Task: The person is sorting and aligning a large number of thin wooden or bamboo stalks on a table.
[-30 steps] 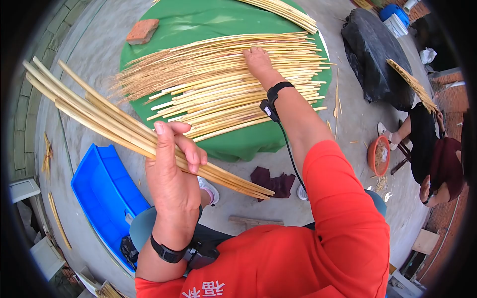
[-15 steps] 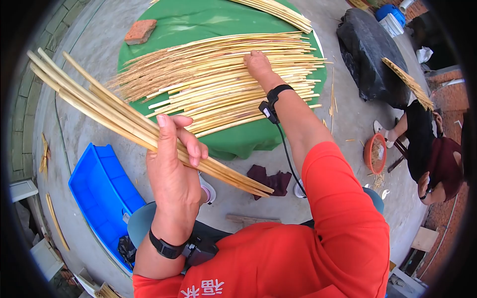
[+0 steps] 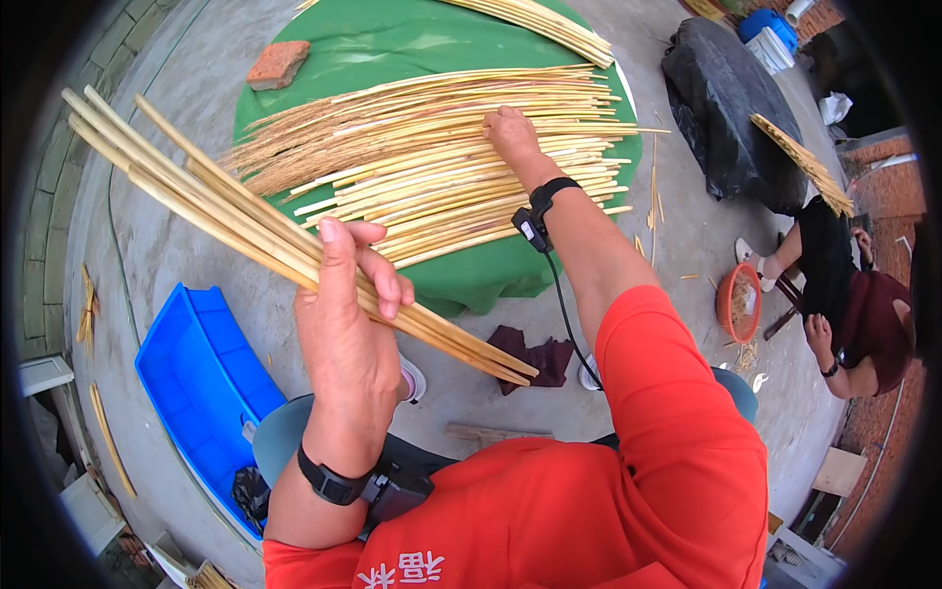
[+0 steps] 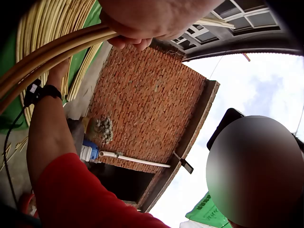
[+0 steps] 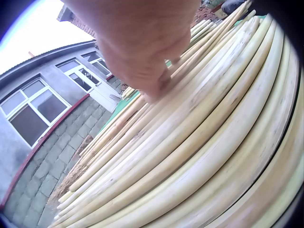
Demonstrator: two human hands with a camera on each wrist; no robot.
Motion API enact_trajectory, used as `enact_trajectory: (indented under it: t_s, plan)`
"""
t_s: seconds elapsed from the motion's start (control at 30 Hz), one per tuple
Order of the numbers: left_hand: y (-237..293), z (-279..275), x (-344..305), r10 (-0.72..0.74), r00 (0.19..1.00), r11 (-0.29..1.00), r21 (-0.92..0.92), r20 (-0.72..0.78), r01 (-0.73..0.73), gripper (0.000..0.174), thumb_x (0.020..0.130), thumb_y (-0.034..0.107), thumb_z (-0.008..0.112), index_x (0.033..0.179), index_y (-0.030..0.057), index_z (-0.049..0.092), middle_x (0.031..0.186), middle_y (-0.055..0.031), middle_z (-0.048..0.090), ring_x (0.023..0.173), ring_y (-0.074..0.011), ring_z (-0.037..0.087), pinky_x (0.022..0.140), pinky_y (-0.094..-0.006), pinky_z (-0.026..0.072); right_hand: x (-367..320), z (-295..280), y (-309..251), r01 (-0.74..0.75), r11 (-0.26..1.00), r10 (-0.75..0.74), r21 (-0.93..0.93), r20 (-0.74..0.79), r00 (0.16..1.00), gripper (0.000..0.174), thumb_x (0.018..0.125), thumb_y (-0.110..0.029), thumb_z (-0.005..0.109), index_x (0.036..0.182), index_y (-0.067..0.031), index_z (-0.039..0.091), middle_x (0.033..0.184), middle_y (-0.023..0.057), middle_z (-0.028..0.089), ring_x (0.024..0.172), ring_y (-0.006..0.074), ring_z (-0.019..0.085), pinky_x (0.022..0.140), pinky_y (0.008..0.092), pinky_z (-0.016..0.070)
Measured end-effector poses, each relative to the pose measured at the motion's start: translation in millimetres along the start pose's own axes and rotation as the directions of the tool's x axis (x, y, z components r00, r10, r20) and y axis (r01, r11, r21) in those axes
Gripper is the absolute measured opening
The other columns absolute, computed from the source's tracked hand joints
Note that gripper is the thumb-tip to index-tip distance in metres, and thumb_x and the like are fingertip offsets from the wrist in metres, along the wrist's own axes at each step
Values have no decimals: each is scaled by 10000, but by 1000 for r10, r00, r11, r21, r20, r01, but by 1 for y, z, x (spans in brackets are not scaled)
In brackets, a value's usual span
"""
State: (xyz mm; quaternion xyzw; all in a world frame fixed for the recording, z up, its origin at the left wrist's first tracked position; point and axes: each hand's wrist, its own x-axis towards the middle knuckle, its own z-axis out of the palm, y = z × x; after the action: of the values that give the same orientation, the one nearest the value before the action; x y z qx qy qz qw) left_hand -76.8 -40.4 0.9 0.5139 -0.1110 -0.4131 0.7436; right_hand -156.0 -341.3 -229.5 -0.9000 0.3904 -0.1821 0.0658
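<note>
Pale stalks [image 3: 422, 187] lie side by side across a round green-covered table [image 3: 491, 280], with brushy brown tips at the left. My left hand [image 3: 348, 334] grips a bundle of long stalks [image 3: 196, 196] held slanting above the table's near left side; in the left wrist view the bundle [image 4: 52, 54] passes through the curled fingers. My right hand [image 3: 512, 137] is over the row of stalks, fingers bent down and pinching a stalk among them. In the right wrist view the fingertips of the right hand [image 5: 142, 52] meet the stalks [image 5: 190, 137].
A brick [image 3: 279, 65] and another stalk bundle [image 3: 549, 27] lie on the table's far side. A blue bin [image 3: 206, 383] stands at the left. At the right are a black-covered heap [image 3: 726, 118], an orange bowl [image 3: 738, 302] and a seated person [image 3: 863, 304].
The right hand has moved slightly nearer, and one stalk by it now sticks out further to the right. The left hand still holds its bundle, shifted slightly right.
</note>
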Motion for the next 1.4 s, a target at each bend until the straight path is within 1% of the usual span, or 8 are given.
enact_trajectory:
  t_s: [0.33,0.43,0.5,0.67,0.8,1.03,1.33,1.4]
  plan:
    - [-2,1,1,59,997,996,-64,50,-56,332,926,337,464,893,9,509,562,-34,440,530,-111,413,557,-268,397,-26,-20,-13,161,978,-181,-130,-166,969,202,753,-166,627,949,-116,632,837,111,583,867,284,546,750,373,454]
    - [-3,-2,7,115,993,984,-138,35,-109,333,924,333,469,915,2,508,578,-42,458,547,-118,422,567,-273,404,-34,-46,-30,47,985,-51,165,22,998,278,820,-249,578,1054,-102,603,962,132,591,969,291,548,842,394,437]
    - [-4,-7,9,115,993,988,-107,40,-110,340,925,334,465,938,-3,507,585,-45,471,553,-120,430,576,-274,410,-48,-97,-53,-318,783,4,535,507,862,375,870,-356,526,1091,-57,574,984,118,604,932,259,582,795,362,478]
    - [-5,-7,16,177,984,977,-127,24,-173,351,926,335,461,944,-12,511,584,-46,482,549,-121,445,583,-279,423,-116,-173,-103,-411,445,-348,796,576,740,517,888,-415,491,1220,-19,483,1059,129,582,992,199,564,869,304,447]
    - [-6,-1,15,146,988,976,-169,54,-135,358,918,347,475,926,-8,520,550,-36,459,514,-118,431,537,-280,420,-176,-179,-151,-222,717,-259,661,548,795,585,698,-363,721,1103,-54,435,883,192,579,862,353,568,720,393,443]
    - [-5,-4,8,97,989,979,-192,111,-74,365,884,371,529,919,7,524,545,-14,433,494,-99,394,521,-268,390,-236,-153,-170,-154,850,82,504,161,983,293,802,-271,625,912,-52,464,727,169,574,695,367,559,608,398,450]
    - [-18,-4,7,7,831,975,-189,556,118,293,869,147,555,1108,14,451,832,-130,604,739,-209,615,725,-343,522,-237,-184,-150,-378,563,102,735,393,914,245,830,-267,619,902,-42,557,609,16,515,534,102,486,479,295,409]
    - [-27,-4,3,-24,811,963,-205,584,177,282,870,143,552,1100,12,454,851,-143,609,763,-221,621,737,-357,525,-239,-194,-145,-628,289,-39,723,664,746,209,847,-252,607,902,-54,571,582,-15,462,464,60,399,396,227,330]
